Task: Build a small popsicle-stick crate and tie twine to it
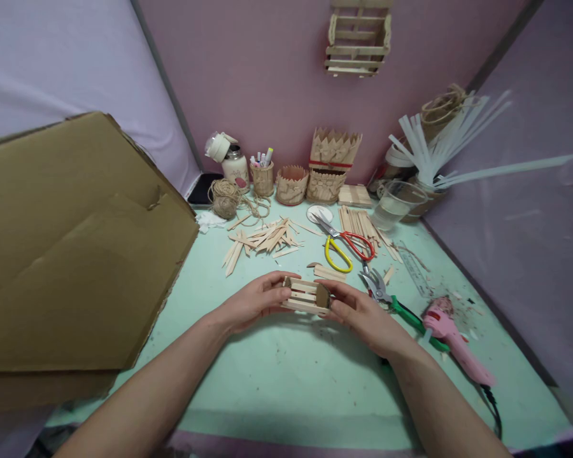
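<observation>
A small slatted crate (307,298) of pale wooden sticks, with brown end pieces, is held over the middle of the table. My left hand (259,299) grips its left end, thumb in front and fingers behind. On the right end, my right hand (356,313) holds it between thumb and fingers. Just beyond the crate lie a few flat wooden sticks (329,273). Pruning shears (379,289) with green handles rest beside my right hand, partly hidden by the forearm. Scissors (346,245) with one red and one yellow handle lie farther back.
A pink glue gun (458,346) with a black cord lies at right. Cut stick pieces (267,238) are scattered behind my hands. A large cardboard sheet (76,248) covers the left side. A twine ball (225,198), stick-made holders (292,186) and a plastic cup (395,207) stand at the back.
</observation>
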Action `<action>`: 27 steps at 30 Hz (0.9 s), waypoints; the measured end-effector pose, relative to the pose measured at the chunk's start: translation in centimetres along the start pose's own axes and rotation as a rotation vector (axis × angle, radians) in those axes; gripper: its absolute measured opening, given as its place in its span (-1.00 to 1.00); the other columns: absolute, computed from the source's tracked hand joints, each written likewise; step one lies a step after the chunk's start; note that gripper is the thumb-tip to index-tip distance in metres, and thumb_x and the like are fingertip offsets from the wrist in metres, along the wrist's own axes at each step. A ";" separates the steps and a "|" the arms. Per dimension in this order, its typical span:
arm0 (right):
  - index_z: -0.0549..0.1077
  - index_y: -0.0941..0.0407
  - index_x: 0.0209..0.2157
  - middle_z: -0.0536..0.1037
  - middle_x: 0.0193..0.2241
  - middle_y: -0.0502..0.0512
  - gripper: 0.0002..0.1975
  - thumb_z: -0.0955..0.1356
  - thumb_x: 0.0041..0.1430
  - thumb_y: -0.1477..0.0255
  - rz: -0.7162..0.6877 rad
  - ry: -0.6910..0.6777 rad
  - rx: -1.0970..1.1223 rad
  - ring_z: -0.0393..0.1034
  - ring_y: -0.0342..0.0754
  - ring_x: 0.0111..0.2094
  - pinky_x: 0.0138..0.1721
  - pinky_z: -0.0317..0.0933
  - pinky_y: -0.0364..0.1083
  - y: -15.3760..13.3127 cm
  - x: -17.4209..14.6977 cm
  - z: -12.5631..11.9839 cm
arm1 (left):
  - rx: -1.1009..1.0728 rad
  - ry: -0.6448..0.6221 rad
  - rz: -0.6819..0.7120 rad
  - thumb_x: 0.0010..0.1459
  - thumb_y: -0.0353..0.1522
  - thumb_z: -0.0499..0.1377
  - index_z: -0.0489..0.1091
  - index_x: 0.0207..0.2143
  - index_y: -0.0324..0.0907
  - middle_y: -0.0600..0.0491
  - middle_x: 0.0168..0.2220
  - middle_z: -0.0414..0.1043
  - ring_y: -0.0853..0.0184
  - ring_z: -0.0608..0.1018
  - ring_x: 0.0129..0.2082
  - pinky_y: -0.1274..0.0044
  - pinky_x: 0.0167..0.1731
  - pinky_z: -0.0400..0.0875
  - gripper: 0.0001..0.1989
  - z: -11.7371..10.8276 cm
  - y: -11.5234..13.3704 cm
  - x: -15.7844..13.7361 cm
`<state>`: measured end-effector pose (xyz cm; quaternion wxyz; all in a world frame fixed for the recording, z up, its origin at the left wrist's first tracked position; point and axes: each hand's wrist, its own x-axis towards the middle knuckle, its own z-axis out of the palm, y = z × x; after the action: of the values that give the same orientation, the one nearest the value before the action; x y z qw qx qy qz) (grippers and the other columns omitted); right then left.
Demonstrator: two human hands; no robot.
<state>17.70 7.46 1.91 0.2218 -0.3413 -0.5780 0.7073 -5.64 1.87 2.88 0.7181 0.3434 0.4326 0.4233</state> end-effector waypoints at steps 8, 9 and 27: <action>0.45 0.07 0.04 0.57 -0.09 0.13 -0.48 0.41 0.10 0.09 0.005 0.031 -0.061 0.46 0.07 -0.06 -0.02 0.38 0.09 0.3 0.2 0.2 | -0.072 -0.040 -0.081 -0.03 -0.21 0.40 0.45 -0.05 -0.22 -0.14 -0.01 0.50 0.22 0.57 -0.11 0.39 -0.05 0.43 -0.50 -0.1 -0.2 0.2; 0.44 0.07 0.05 0.57 -0.08 0.14 -0.46 0.41 0.11 0.09 -0.002 0.022 -0.068 0.45 0.08 -0.05 -0.03 0.38 0.09 0.4 0.2 0.1 | -0.077 -0.041 -0.084 -0.03 -0.21 0.40 0.46 -0.05 -0.23 -0.15 -0.02 0.51 0.22 0.58 -0.11 0.40 -0.07 0.44 -0.50 0.0 -0.2 0.2; 0.54 0.10 -0.33 0.55 -0.33 0.16 -0.81 0.27 0.24 0.48 -0.234 0.396 -1.350 0.41 0.08 -0.26 -0.27 0.21 -0.03 -0.7 1.3 -3.4 | -0.350 0.135 -0.089 0.24 -0.32 0.20 0.40 0.04 -0.37 -0.30 0.08 0.45 0.12 0.62 -0.06 0.50 -0.08 0.55 -0.62 -0.9 0.4 0.6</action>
<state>19.27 10.85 1.93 0.1375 -0.4619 -0.8714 0.0911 -6.40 2.73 2.68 0.7541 0.1647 0.4143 0.4822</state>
